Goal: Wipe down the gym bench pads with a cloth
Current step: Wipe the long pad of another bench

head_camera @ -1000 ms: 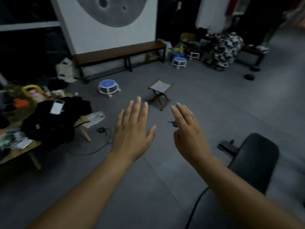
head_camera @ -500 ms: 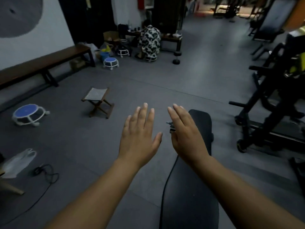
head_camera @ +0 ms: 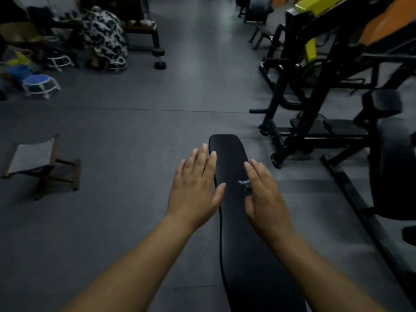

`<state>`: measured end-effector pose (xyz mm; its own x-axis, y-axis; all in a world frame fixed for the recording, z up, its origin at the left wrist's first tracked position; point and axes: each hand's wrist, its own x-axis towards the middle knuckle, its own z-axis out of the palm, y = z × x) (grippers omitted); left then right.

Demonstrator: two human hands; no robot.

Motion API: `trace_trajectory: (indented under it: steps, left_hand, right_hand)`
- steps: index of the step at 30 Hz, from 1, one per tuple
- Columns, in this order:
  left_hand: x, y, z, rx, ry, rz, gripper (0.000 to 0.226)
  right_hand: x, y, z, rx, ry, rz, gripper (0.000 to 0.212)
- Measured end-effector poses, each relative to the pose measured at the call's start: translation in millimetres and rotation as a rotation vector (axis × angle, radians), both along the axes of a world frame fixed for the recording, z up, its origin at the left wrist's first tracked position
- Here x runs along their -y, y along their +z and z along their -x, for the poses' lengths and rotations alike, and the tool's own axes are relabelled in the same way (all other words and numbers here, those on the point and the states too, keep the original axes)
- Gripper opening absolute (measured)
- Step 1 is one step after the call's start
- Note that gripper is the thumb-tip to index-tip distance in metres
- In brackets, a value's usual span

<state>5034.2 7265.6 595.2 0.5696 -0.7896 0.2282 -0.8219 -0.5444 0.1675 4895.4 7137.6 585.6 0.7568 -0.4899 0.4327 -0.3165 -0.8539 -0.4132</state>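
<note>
A long black bench pad runs from the bottom of the view up to the middle. My left hand hovers flat, palm down, over the pad's left edge, holding nothing. Over the pad's right side my right hand is also spread with straight fingers. A small pale scuff or scrap shows on the pad beside my right thumb. No cloth is in sight.
Black weight machines with yellow and orange parts crowd the right side. A small folding stool stands on the grey floor at left. Farther back are a blue round stool, a dumbbell, a wooden bench and a crouching person in a patterned coat.
The view has swung right: the cluttered table and wall bench left the frame, and the bench pad now lies centred under both hands, which stayed spread open.
</note>
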Motion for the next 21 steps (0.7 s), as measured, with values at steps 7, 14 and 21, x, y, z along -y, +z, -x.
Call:
trace_trajectory:
  steps: [7,14,21]
  left_hand:
    - [-21.6,-4.2,-79.1,-0.036,-0.103,-0.013,0.076]
    - [12.0,-10.5,-138.6,-0.044,-0.204,-0.022,0.078]
    - [107.9,-37.2,-187.3,-0.057,-0.326,-0.127,0.075]
  right_hand:
    - [-28.0,0.7,-49.2,-0.047,-0.162,-0.048,0.079]
    - [-9.2,-6.3,-93.6,-0.04,-0.281,-0.094,0.078]
    - [57.4,-46.8,-131.3,-0.012,-0.394,-0.195,0.078]
